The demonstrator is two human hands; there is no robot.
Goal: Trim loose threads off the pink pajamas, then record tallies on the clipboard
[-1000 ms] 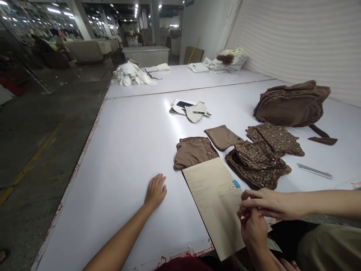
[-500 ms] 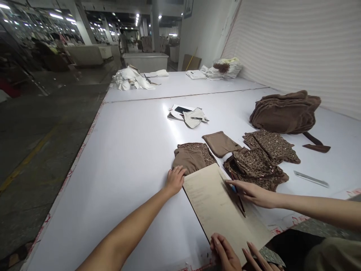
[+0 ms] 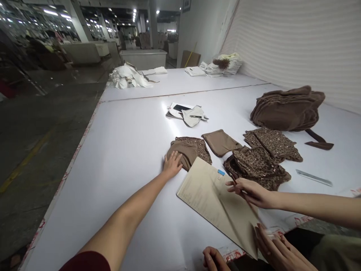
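My left hand point(image 3: 172, 165) lies with fingers spread on a folded plain brown cloth piece point(image 3: 184, 152), which overlaps a leopard-print piece point(image 3: 201, 147). At the bottom edge, my right hand point(image 3: 213, 259) is partly cut off, its fingers curled, apart from the board. A beige clipboard-like board point(image 3: 208, 195) with a blue binder clip point(image 3: 221, 172) tilts over the table's near edge. A co-worker's hand point(image 3: 254, 192) above it holds a thin dark stick, perhaps a pen. The co-worker's other hand point(image 3: 278, 248) is at the board's lower right corner.
Leopard-print pieces point(image 3: 256, 165), another brown folded piece point(image 3: 221, 142) and a thick brown cloth stack point(image 3: 284, 111) lie to the right. A metal ruler-like strip point(image 3: 314, 177) is near them. Papers with a phone point(image 3: 180, 108) lie mid-table; white cloth point(image 3: 128, 77) is farther off.
My left hand has moved slightly left and up onto the brown cloth. The board has turned and shifted, uncovering its blue clip. My right hand has come away from the board and moved down.
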